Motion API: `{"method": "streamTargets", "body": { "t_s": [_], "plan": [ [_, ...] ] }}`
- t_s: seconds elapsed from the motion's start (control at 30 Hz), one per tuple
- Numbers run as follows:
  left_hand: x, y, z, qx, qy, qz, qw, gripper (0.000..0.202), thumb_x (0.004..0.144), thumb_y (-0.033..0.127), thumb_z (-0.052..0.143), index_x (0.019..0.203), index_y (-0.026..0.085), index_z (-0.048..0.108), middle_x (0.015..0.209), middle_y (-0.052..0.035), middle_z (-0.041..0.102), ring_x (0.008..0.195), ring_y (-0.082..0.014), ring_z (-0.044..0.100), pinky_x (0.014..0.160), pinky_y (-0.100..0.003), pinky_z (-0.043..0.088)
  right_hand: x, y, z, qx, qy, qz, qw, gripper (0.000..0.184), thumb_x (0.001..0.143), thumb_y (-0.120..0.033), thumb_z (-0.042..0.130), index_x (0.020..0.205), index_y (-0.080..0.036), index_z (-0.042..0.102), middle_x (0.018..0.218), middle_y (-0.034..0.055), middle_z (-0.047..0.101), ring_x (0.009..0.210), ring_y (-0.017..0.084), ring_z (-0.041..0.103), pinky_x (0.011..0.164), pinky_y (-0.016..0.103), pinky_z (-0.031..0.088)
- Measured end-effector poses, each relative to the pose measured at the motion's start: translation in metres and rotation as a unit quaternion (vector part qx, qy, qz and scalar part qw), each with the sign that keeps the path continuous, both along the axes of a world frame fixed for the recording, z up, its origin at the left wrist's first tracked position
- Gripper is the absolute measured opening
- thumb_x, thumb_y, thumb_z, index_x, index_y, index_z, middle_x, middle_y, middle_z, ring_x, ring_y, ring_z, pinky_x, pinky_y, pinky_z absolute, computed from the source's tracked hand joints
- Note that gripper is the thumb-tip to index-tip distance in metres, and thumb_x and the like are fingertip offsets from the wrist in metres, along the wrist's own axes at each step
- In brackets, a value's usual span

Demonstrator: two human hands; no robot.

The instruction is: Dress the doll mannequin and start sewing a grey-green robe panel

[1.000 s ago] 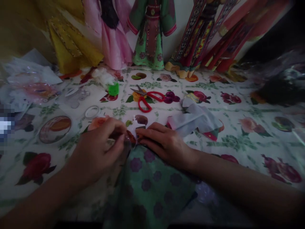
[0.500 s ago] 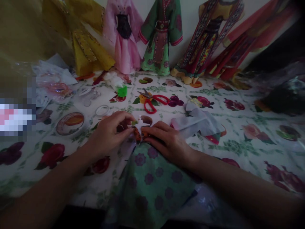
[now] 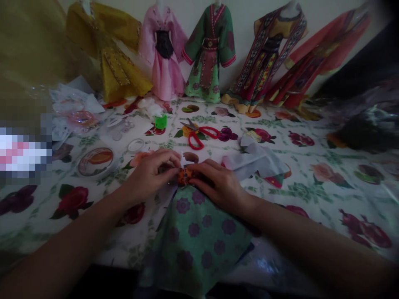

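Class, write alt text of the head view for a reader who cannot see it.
The left hand and right hand pinch a small orange piece atop a green flowered skirt on a floral tablecloth. Beyond are red-handled scissors and miniature robes.

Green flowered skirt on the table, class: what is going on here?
The person's left hand and right hand pinch a small orange piece at the top of a green flowered skirt lying on a floral tablecloth. Red-handled scissors lie beyond them, and miniature robes stand along the wall.
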State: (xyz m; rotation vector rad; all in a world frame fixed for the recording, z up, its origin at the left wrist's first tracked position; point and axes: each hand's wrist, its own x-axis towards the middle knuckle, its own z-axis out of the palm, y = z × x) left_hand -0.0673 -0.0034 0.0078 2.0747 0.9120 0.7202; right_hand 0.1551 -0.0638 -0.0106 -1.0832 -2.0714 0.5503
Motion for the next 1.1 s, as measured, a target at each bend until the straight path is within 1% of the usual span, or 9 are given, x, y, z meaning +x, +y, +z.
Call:
{"method": "streamTargets", "body": {
  "t_s": [0.07,0.17,0.33,0.43,0.57,0.73,0.93,1.03,1.1],
  "plan": [
    [0.001,0.0,-0.004,-0.04,-0.029,0.002,0.999,0.009,0.092,0.028,0.06,0.09,0.02,0.065,0.117,-0.0063,0.064,0.103,-0.0193,0.064,0.086,-0.032,0.055,-0.001,0.0,-0.001,0.007,0.002,0.005,1.0,0.024,0.098,-0.023,0.055,0.122,-0.02,0.062,0.112,0.0082,0.066,0.108,0.018,0.064,0.092,0.032,0.055],
    [0.003,-0.001,-0.008,-0.079,-0.055,0.018,0.995,0.01,0.091,0.03,0.061,0.09,0.02,0.065,0.12,-0.006,0.063,0.098,-0.0184,0.066,0.084,-0.033,0.056,-0.001,0.0,-0.003,0.008,0.006,0.01,1.0,0.028,0.099,-0.024,0.054,0.125,-0.019,0.062,0.115,0.0093,0.065,0.111,0.019,0.064,0.093,0.032,0.055],
    [0.009,-0.004,-0.007,-0.097,-0.056,0.047,0.993,0.008,0.088,0.029,0.062,0.087,0.021,0.065,0.112,-0.0044,0.067,0.088,-0.016,0.068,0.079,-0.031,0.057,-0.001,0.001,-0.004,0.002,0.007,0.014,1.0,0.028,0.099,-0.025,0.054,0.126,-0.02,0.062,0.12,0.0098,0.064,0.117,0.019,0.061,0.097,0.032,0.053],
    [0.013,-0.005,-0.004,-0.102,-0.058,0.064,0.991,0.007,0.086,0.027,0.063,0.086,0.02,0.064,0.108,-0.0045,0.069,0.089,-0.0162,0.069,0.079,-0.03,0.058,-0.001,0.002,-0.004,-0.013,0.009,0.01,1.0,0.027,0.099,-0.025,0.055,0.125,-0.02,0.061,0.121,0.0096,0.064,0.118,0.019,0.061,0.098,0.032,0.053],
    [0.016,-0.006,-0.002,-0.097,-0.057,0.073,0.991,0.007,0.084,0.026,0.064,0.084,0.02,0.065,0.107,-0.0057,0.069,0.092,-0.018,0.069,0.082,-0.032,0.059,-0.001,0.002,-0.003,-0.031,0.03,-0.007,0.999,0.035,0.094,-0.024,0.062,0.128,-0.02,0.054,0.13,0.0108,0.063,0.123,0.02,0.059,0.102,0.034,0.05],
    [0.016,-0.007,0.001,-0.08,-0.042,0.09,0.992,0.004,0.082,0.024,0.064,0.082,0.02,0.066,0.105,-0.0056,0.07,0.088,-0.0184,0.07,0.079,-0.033,0.06,-0.001,0.0,0.002,-0.037,0.002,-0.005,0.999,0.023,0.097,-0.024,0.058,0.119,-0.02,0.06,0.117,0.0088,0.067,0.114,0.02,0.064,0.096,0.034,0.053],
    [0.016,-0.007,0.0,-0.079,-0.04,0.088,0.992,0.006,0.082,0.026,0.065,0.081,0.02,0.067,0.108,-0.0058,0.069,0.089,-0.0185,0.07,0.079,-0.033,0.06,-0.002,-0.001,0.003,-0.016,0.009,0.005,1.0,0.023,0.1,-0.025,0.053,0.12,-0.02,0.063,0.116,0.0092,0.064,0.109,0.018,0.064,0.092,0.031,0.053],
    [0.017,-0.006,0.0,-0.083,-0.046,0.084,0.992,0.006,0.082,0.026,0.065,0.081,0.021,0.066,0.106,-0.0054,0.069,0.09,-0.019,0.07,0.08,-0.034,0.06,-0.003,0.002,0.002,-0.061,0.036,0.004,0.997,0.02,0.097,-0.024,0.057,0.116,-0.021,0.061,0.109,0.0068,0.065,0.104,0.017,0.064,0.09,0.032,0.052],
    [0.017,-0.006,0.0,-0.088,-0.048,0.085,0.991,0.005,0.082,0.026,0.064,0.08,0.021,0.066,0.104,-0.0051,0.069,0.089,-0.0187,0.07,0.08,-0.033,0.06,-0.003,0.004,0.002,-0.111,0.074,-0.004,0.991,0.03,0.092,-0.022,0.064,0.121,-0.022,0.055,0.098,0.0032,0.065,0.092,0.016,0.065,0.083,0.03,0.053]
  ]
}}
